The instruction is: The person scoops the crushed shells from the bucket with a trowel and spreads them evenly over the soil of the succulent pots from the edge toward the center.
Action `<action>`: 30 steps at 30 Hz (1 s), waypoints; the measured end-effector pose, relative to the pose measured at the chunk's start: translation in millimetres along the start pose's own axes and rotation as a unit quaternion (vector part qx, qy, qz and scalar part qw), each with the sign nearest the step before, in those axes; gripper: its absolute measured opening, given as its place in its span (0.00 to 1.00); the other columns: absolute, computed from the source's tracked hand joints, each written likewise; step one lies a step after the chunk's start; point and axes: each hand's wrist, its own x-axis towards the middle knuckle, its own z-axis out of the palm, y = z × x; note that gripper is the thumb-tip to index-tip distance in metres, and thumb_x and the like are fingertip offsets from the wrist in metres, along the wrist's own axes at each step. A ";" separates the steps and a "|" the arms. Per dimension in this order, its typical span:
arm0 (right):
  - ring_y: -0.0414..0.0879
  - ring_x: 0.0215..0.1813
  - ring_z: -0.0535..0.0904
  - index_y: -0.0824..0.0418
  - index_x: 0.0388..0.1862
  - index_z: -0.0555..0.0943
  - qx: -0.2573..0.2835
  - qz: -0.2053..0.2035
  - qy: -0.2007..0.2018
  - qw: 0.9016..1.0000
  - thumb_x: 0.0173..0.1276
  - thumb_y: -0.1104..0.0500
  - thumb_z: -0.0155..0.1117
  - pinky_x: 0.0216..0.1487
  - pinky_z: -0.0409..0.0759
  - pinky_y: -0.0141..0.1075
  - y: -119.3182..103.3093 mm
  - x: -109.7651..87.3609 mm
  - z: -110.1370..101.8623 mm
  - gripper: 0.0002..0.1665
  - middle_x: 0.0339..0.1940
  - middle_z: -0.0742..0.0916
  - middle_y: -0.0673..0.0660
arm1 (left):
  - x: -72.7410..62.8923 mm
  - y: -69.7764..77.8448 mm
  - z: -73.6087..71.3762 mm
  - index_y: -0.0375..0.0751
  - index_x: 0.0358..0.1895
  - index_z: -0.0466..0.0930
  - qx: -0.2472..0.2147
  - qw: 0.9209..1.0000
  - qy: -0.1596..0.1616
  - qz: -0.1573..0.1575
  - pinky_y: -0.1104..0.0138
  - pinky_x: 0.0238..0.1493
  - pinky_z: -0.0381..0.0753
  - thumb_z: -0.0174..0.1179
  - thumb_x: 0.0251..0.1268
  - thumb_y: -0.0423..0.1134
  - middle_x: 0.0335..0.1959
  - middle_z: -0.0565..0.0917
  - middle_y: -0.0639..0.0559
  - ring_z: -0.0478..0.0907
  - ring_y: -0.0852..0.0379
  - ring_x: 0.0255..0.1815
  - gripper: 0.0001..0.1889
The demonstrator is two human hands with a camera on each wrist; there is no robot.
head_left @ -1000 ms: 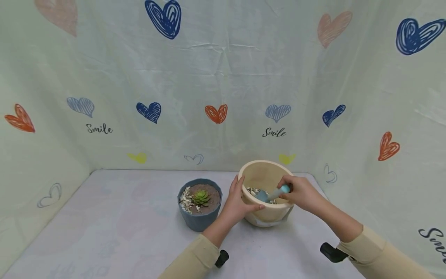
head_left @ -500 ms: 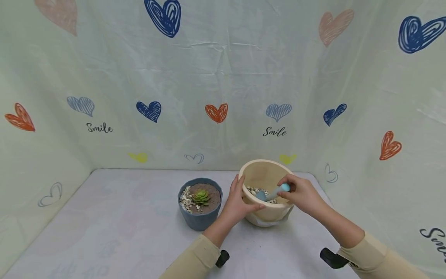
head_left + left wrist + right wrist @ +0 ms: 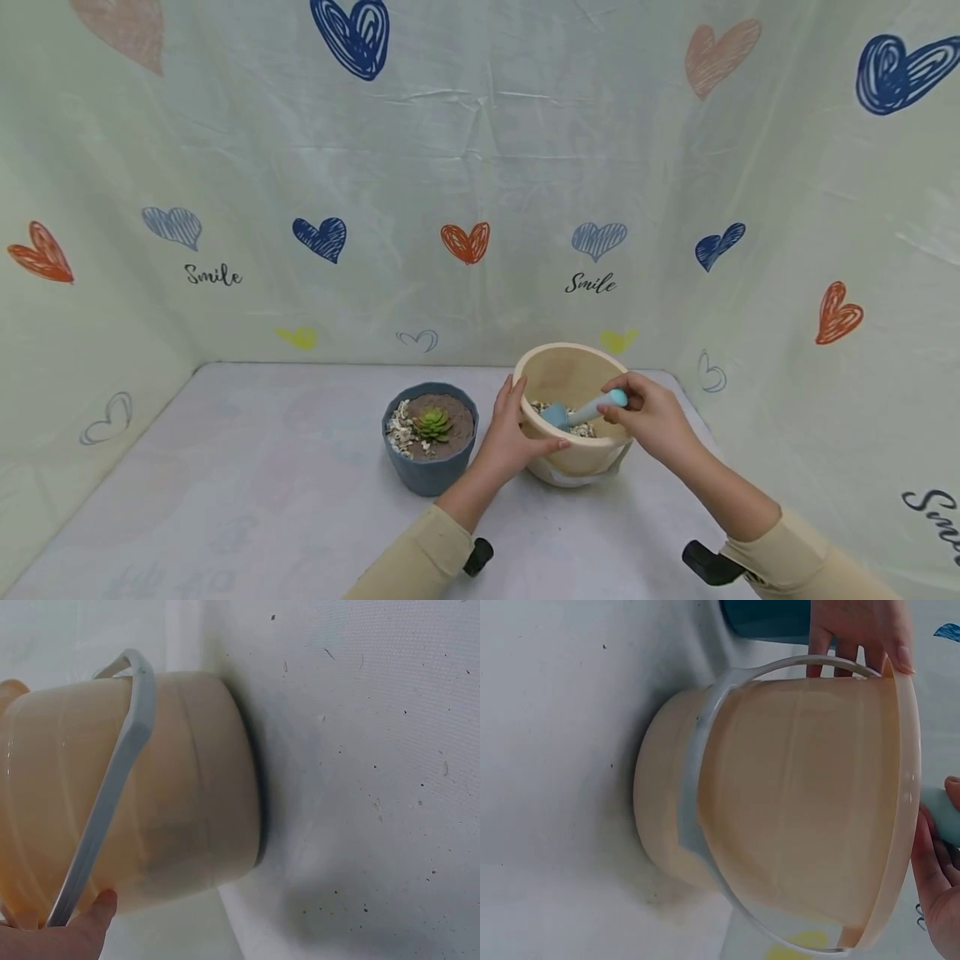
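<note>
A cream bucket (image 3: 573, 462) with a grey handle (image 3: 112, 780) stands on the table, white and dark pebbles (image 3: 582, 430) inside it. My left hand (image 3: 510, 442) grips its left side near the rim, thumb along the front and fingers spread round the outer wall. Over the bucket's mouth, my right hand (image 3: 651, 417) pinches the handle of a small light-blue shovel (image 3: 588, 409). The shovel's blade lies down by the pebbles. In the right wrist view the bucket's rim (image 3: 907, 772) hides most of the shovel.
A blue-grey pot (image 3: 427, 478) with a green succulent (image 3: 432, 425), brown soil and white pebbles stands left of the bucket, close to my left forearm. White cloth walls with printed hearts (image 3: 466, 243) enclose the table (image 3: 247, 492). Dark specks dot the tabletop in the left wrist view.
The shovel's blade has shifted slightly left and up among the pebbles, and its handle now shows longer. My right hand has moved a little with it. The left hand and bucket stay put.
</note>
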 end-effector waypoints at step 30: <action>0.40 0.36 0.84 0.74 0.52 0.75 0.059 0.031 0.070 0.995 0.67 0.65 0.66 0.41 0.83 0.32 4.6 -15.6 -20.0 0.18 0.44 0.82 0.65 | 1.6 -3.0 0.8 0.46 0.78 0.50 -0.008 1.000 -0.001 0.008 0.45 0.68 0.60 0.80 0.42 0.46 0.79 0.43 0.42 0.46 0.38 0.76 0.59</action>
